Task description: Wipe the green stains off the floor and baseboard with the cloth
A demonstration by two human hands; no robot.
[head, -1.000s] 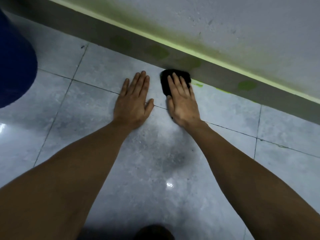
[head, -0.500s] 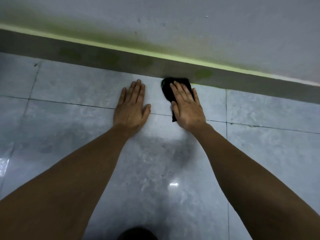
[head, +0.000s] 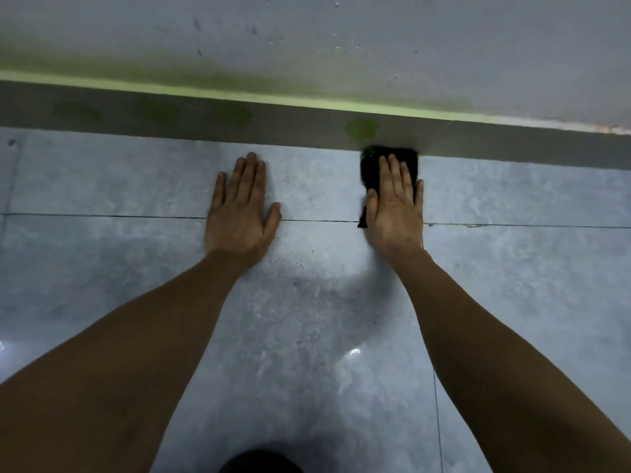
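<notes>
Head view, right hand [head: 396, 206] flat on dark fuzzy cloth [head: 372, 165], left hand [head: 240, 213] splayed on glossy mottled floor [head: 307, 302]

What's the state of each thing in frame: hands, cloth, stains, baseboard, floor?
left hand: flat on the floor, palm down, empty
right hand: flat, pressing the cloth down
cloth: black, on the floor, top edge against the baseboard
baseboard: grey, several green stains not yet wiped
brightest stain: just above the cloth's left corner
floor: grey tile, glossy, no clear green patches visible
wall: green tint along its bottom edge
</notes>
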